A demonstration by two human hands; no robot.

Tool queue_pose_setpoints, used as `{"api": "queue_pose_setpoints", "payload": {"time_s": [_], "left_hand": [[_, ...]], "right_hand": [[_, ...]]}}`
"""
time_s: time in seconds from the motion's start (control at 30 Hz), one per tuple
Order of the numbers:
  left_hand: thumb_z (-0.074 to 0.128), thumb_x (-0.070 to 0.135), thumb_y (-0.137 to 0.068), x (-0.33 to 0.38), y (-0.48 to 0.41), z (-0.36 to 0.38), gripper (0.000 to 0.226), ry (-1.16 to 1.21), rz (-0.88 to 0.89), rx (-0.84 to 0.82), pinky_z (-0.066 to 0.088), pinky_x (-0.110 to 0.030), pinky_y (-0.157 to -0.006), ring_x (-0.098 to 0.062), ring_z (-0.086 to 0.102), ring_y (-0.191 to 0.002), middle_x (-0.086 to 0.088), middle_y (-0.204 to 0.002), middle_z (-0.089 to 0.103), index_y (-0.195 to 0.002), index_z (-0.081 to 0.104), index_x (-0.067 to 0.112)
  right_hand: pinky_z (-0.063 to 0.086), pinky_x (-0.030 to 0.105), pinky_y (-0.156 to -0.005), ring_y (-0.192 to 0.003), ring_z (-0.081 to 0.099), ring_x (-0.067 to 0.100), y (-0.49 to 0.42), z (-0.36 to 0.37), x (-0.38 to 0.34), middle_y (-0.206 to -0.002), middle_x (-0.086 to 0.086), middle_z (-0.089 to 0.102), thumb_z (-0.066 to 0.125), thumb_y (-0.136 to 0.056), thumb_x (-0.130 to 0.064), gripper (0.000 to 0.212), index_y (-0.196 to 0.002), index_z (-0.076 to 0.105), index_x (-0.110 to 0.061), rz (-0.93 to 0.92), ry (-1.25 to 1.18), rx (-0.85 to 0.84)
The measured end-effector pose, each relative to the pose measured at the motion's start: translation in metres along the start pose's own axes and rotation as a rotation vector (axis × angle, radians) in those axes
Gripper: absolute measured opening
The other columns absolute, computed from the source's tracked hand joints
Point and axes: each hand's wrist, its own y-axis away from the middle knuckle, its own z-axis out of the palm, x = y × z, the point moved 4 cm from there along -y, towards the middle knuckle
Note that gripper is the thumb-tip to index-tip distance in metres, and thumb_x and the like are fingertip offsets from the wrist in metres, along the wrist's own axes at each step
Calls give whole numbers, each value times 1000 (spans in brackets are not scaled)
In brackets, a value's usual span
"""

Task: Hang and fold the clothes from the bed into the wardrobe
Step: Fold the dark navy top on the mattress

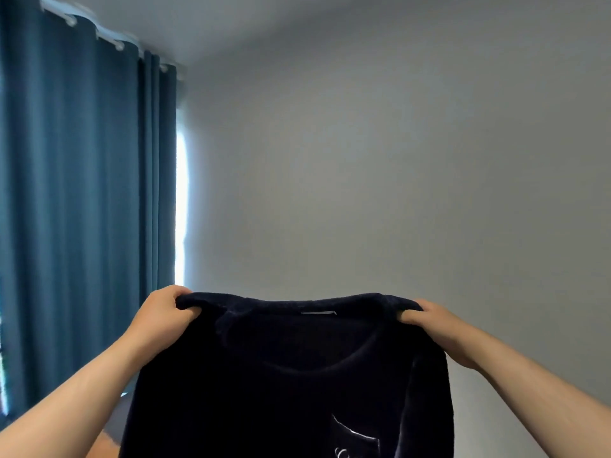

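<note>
Head view is filled low down by a dark navy top (281, 391), held up in the air by its two shoulder edges. The left shoulder edge is gripped by the left hand (162, 312), fingers curled and clamped over the fabric. The right edge is pinched likewise by the right hand (429, 325). The neckline is stretched nearly level between them, with a pale label (318, 313) at its back rim, and the body hangs past the lower frame edge. Behind and above, a plain grey wall (396, 176) is seen. Blue curtains (82, 193) are drawn at the left, with a bright strip of light (181, 206) at their right edge.
</note>
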Motion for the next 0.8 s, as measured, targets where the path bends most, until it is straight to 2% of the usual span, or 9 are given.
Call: {"api": "queue_pose_setpoints", "payload": {"time_s": [0.1,0.27,0.33,0.43,0.5,0.57,0.67,0.73,0.8], "left_hand": [[65,10,-82,-17,-6,19,7,52,-78,-88,43,-32,-60,-22,57,-62,-16,-71,66,-78,67,4],[57,15,-87,-39,-27,69,16,-41,-119,-124,40,-30,-57,-19,54,-60,-13,-70,65,-82,65,1],[57,20,-87,-54,-34,102,19,-156,-109,-112,43,-31,-58,-23,58,-64,-12,-70,66,-77,66,7],[64,37,-82,-87,-31,161,15,-443,-56,-41,46,-31,-59,-24,54,-71,2,-67,54,-71,72,32],[64,42,-80,-124,-25,215,16,-462,-161,-81,44,-28,-57,-18,55,-70,8,-70,55,-65,68,39],[64,32,-79,-170,-19,280,14,-366,-342,-138,46,-28,-60,-17,60,-70,11,-69,63,-66,67,34],[63,10,-78,-233,-13,377,19,-157,-539,-128,50,-33,-63,-18,63,-67,6,-66,68,-68,68,25],[59,2,-80,-271,-15,438,21,-82,-618,-83,44,-32,-59,-18,62,-72,2,-71,68,-71,67,20],[56,1,-82,-308,-19,495,20,-49,-694,-21,43,-32,-60,-19,61,-75,-2,-76,68,-76,66,17]], "right_hand": [[56,40,-83,-93,72,26,-7,-10,21,-99,10,75,62,-92,-23,17,-104,70,-13,10,4,-7],[54,35,-73,-81,71,22,-40,-17,59,-90,8,75,59,-94,-25,16,-95,69,-13,38,142,48],[50,31,-68,-73,67,17,-61,-13,87,-80,2,72,56,-95,-24,19,-90,69,-11,78,234,44],[39,29,-60,-64,54,14,-99,-3,154,-66,0,59,54,-92,-25,27,-73,63,-8,144,409,32],[33,29,-53,-62,50,15,-127,12,211,-58,-5,51,54,-89,-33,36,-56,56,-20,199,594,0],[36,28,-54,-65,53,18,-157,32,274,-56,-5,50,54,-88,-39,37,-54,56,-26,280,665,-60],[42,28,-60,-74,65,24,-209,65,378,-64,-5,59,52,-88,-37,33,-61,57,-21,449,541,-99],[46,28,-54,-62,66,30,-246,90,448,-64,4,63,50,-91,-25,27,-69,64,-17,595,242,-60],[55,33,-55,-65,66,31,-277,116,510,-81,10,67,49,-96,-18,21,-88,68,-16,753,-48,-3]]}}
